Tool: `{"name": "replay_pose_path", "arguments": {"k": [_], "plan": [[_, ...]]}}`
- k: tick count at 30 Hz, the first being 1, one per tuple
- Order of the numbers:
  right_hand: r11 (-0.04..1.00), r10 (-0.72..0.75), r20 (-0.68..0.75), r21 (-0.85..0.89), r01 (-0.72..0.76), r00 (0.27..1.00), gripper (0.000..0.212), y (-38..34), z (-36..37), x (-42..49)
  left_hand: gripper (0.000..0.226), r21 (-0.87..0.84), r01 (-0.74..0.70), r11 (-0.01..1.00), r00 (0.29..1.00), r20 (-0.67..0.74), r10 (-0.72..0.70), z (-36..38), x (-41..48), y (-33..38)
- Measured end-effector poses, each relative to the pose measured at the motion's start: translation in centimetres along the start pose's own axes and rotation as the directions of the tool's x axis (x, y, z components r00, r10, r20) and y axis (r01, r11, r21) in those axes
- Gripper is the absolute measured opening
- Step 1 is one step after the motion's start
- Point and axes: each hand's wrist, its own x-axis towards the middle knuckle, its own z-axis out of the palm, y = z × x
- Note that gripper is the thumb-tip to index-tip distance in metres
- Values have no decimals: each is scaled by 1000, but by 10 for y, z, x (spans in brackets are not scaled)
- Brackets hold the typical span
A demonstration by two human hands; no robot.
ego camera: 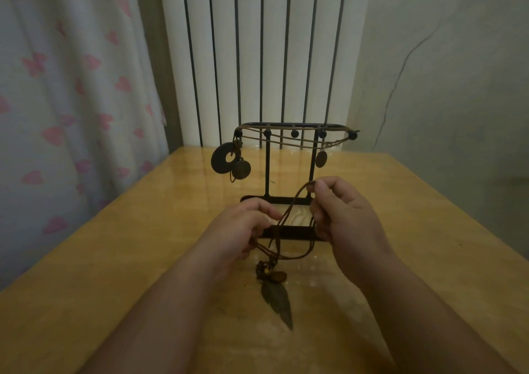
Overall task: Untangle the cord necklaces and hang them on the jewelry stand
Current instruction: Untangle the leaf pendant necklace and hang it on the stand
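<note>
Two hands work one brown cord necklace (pixel 289 216). The right hand (pixel 340 213) pinches the top of the cord loop between thumb and forefinger. The left hand (pixel 246 230) grips the lower strands with curled fingers. One dark feather pendant (pixel 279 299) with small beads hangs from the cord, just above the desk (pixel 143 230). Behind the hands stands one black jewelry stand (pixel 267 170). Cords drape across its top bar, carrying three pendants: a ring disc (pixel 221 159), a round disc (pixel 241 169) and an oval (pixel 321 159).
</note>
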Motion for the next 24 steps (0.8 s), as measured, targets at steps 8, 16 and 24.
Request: {"name": "replay_pose_path", "arguments": {"k": [8,16,24], "plan": [[999,-44,-106,12,46,993,20,3,-1,1,9,226,-69,972,996,70,54,4,-2,-6],[927,12,-117,-370,-55,993,17,14,-3,5,9,184,-91,979,994,-47,101,4,1,-7],[707,-60,-64,-707,-2,996,55,12,-3,5,16,173,-94,980,994,-36,102,3,2,-7]]}}
